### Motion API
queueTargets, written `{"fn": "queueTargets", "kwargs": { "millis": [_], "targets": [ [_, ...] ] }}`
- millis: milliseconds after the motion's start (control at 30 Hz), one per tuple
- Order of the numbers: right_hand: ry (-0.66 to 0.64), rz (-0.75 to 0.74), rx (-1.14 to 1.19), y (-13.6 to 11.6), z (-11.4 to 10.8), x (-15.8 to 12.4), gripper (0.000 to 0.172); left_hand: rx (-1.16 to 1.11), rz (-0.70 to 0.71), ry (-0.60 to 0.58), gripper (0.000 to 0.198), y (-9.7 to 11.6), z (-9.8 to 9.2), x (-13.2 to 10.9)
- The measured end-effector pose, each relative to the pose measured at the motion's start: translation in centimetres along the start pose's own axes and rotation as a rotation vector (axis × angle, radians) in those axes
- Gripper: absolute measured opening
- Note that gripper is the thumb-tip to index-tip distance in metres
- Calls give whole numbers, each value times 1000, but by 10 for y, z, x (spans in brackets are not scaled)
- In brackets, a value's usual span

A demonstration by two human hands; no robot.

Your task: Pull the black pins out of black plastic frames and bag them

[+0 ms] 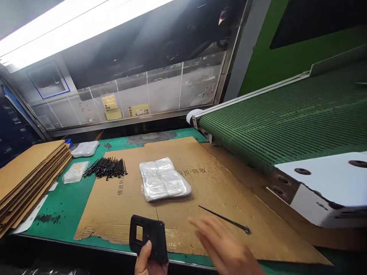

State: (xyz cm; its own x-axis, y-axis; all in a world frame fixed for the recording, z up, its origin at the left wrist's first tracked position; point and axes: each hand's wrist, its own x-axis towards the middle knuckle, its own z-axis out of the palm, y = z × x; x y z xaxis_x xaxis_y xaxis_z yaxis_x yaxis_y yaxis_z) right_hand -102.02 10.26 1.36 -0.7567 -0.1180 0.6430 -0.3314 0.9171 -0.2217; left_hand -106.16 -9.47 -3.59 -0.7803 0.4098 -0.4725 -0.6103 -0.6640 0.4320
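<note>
My left hand [146, 261] grips a flat black plastic part [155, 240] with a rectangular opening, its thumb on the face, at the table's front edge. To its right, my right hand [219, 242] is slightly blurred, fingers stretched out over the cardboard sheet [126, 221], nothing seen in it. A long thin black piece [225, 219] lies on the cardboard just beyond and right of that hand. Farther back at the middle is a stack of clear plastic bags [163, 179]. A pile of black pin-like pieces [107, 167] lies to the left of the bags.
Stacked cardboard sheets [31, 168] stand at the left on the green table [69, 221]. Two smaller bag packs [85, 149] [75, 172] lie beside them. A green conveyor belt [286, 118] with a white end housing [327, 191] juts in from the right, above the table.
</note>
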Motion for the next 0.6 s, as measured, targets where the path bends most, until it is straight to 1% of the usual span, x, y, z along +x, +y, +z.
{"fn": "queueTargets", "kwargs": {
  "millis": [33,100,133,200,233,300,400,433,533,600],
  "targets": [
    [43,107,-156,21,-1,-7,29,-71,13,91,10,2,1,0],
    [66,243,-257,61,1,-21,43,-159,24,258,14,6,7,-3],
    [55,293,-283,76,4,-27,46,-166,20,313,14,8,12,-5],
    [16,357,-264,92,9,-37,50,-161,-6,375,14,11,21,-10],
    [-11,379,-230,93,12,-40,50,-156,-25,389,13,13,26,-12],
    [-69,412,-124,82,16,-42,47,-158,-62,400,13,15,32,-16],
    [-171,455,104,43,18,-39,42,-183,-85,399,11,17,37,-18],
    [-204,488,227,28,19,-37,41,-191,-94,397,11,18,38,-19],
    [-300,651,745,-14,18,-34,34,-216,-131,390,11,20,40,-21],
    [-341,706,988,-36,19,-34,31,-235,-155,369,12,22,41,-23]
  ]
}}
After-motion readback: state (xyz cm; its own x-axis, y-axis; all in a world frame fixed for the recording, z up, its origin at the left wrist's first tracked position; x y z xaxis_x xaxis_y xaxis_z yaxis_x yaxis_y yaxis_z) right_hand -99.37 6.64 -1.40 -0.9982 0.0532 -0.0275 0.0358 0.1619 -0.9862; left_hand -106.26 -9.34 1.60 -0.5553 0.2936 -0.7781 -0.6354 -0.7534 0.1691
